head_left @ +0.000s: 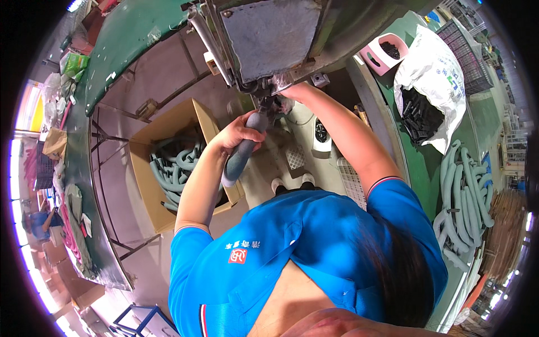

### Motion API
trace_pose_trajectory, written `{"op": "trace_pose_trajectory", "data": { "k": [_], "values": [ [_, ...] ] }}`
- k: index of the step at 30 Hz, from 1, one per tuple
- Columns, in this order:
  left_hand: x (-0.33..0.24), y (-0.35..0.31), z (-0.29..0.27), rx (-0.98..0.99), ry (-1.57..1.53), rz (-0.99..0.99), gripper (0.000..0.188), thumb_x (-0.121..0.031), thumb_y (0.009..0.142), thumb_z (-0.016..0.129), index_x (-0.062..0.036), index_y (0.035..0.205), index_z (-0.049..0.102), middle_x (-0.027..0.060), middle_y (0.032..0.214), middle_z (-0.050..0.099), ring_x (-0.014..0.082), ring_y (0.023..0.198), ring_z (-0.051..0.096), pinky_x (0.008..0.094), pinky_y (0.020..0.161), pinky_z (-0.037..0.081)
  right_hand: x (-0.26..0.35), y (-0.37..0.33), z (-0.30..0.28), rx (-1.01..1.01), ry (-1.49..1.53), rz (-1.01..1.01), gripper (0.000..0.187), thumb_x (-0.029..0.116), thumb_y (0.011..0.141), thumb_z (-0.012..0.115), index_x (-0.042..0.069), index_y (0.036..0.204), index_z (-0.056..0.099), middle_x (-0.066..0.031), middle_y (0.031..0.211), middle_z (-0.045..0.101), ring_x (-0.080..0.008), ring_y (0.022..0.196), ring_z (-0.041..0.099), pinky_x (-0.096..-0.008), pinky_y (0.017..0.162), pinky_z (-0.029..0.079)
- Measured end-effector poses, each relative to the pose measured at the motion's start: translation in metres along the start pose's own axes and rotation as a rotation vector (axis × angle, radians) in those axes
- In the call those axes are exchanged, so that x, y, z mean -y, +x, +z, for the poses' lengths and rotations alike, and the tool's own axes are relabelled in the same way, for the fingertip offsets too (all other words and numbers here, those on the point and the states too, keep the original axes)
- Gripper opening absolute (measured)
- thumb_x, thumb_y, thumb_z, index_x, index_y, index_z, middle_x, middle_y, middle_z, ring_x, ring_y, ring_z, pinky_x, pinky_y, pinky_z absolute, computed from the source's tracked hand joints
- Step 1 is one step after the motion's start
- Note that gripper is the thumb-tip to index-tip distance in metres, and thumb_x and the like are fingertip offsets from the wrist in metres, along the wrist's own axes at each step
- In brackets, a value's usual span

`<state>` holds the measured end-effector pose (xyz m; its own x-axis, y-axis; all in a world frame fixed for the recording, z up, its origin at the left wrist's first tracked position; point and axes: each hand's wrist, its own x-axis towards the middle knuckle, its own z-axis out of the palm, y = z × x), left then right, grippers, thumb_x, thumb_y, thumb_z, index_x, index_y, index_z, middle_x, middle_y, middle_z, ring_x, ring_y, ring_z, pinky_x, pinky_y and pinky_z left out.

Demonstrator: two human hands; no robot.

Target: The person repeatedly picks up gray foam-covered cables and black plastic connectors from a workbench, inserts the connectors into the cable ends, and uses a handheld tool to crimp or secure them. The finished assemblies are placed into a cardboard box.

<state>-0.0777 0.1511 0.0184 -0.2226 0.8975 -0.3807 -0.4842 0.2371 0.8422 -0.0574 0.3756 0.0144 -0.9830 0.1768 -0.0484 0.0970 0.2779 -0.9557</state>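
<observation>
A grey curved tube with a foam-like surface (240, 162) is gripped in my left hand (242, 133), its fingers wrapped round the upper part. The tube's upper end meets the dark metal tooling (264, 104) under the machine head (269, 39). My right hand (296, 92) reaches up to that tooling from the right; its fingers are mostly hidden below the machine's edge, so what they hold does not show.
Left of my legs, an open cardboard box (160, 126) holds several similar tubes. More tubes (463, 196) lie on the green right-hand table (387, 112), by a white sack (443, 67) of black parts and a pink bin (373, 59). A white container (321, 147) stands below.
</observation>
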Motion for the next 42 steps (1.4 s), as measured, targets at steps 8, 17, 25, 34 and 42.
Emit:
{"op": "trace_pose_trajectory", "data": {
  "k": [8, 17, 25, 34, 42],
  "values": [
    [-0.011, -0.027, 0.005, -0.593, 1.41, 0.244, 0.054, -0.013, 0.072, 0.07, -0.0079, 0.119, 0.046, 0.017, 0.086, 0.063, 0.032, 0.071, 0.064, 0.0409, 0.063, 0.051, -0.032, -0.019, 0.0, -0.285, -0.219, -0.087, 0.032, 0.027, 0.093, 0.043, 0.001, 0.108, 0.054, -0.0194, 0.098, 0.061, -0.0273, 0.088, 0.06, -0.0405, 0.07, 0.044],
    [0.001, -0.018, 0.009, -0.803, 1.486, 0.247, 0.045, -0.026, 0.065, 0.073, -0.0102, 0.106, 0.061, 0.0158, 0.08, 0.066, 0.0344, 0.076, 0.065, 0.0433, 0.066, 0.051, -0.051, -0.016, 0.003, -0.186, -0.165, 0.127, 0.043, 0.032, 0.094, 0.041, 0.002, 0.124, 0.045, -0.0241, 0.108, 0.058, -0.0367, 0.098, 0.057, -0.0442, 0.081, 0.044],
    [-0.007, -0.02, 0.009, -0.796, 1.525, 0.142, 0.053, -0.026, 0.062, 0.074, -0.0124, 0.112, 0.062, 0.0174, 0.08, 0.066, 0.0333, 0.077, 0.065, 0.0426, 0.068, 0.052, -0.086, -0.005, 0.005, -0.245, -0.31, -0.032, 0.046, 0.04, 0.09, 0.039, 0.003, 0.116, 0.045, -0.0323, 0.099, 0.06, -0.0518, 0.089, 0.056, -0.0557, 0.079, 0.045],
    [-0.033, -0.032, 0.014, -0.78, 1.487, 0.314, 0.052, -0.023, 0.064, 0.074, -0.0082, 0.111, 0.06, 0.0185, 0.086, 0.065, 0.0366, 0.083, 0.063, 0.0441, 0.072, 0.05, -0.021, -0.022, -0.006, -0.078, 0.005, 0.194, 0.03, 0.024, 0.094, 0.038, -0.002, 0.097, 0.053, -0.0197, 0.1, 0.06, -0.0333, 0.093, 0.059, -0.0437, 0.075, 0.047],
    [-0.007, -0.123, 0.022, -0.759, 1.36, 0.36, 0.032, -0.005, 0.062, 0.07, -0.0115, 0.091, 0.056, 0.0109, 0.081, 0.061, 0.0322, 0.078, 0.061, 0.0414, 0.065, 0.048, 0.024, -0.108, 0.008, 0.275, 0.169, 0.009, 0.042, 0.043, 0.097, 0.045, 0.006, 0.079, 0.053, 0.0029, 0.063, 0.045, -0.0058, 0.057, 0.042, -0.0224, 0.052, 0.036]
  ]
}}
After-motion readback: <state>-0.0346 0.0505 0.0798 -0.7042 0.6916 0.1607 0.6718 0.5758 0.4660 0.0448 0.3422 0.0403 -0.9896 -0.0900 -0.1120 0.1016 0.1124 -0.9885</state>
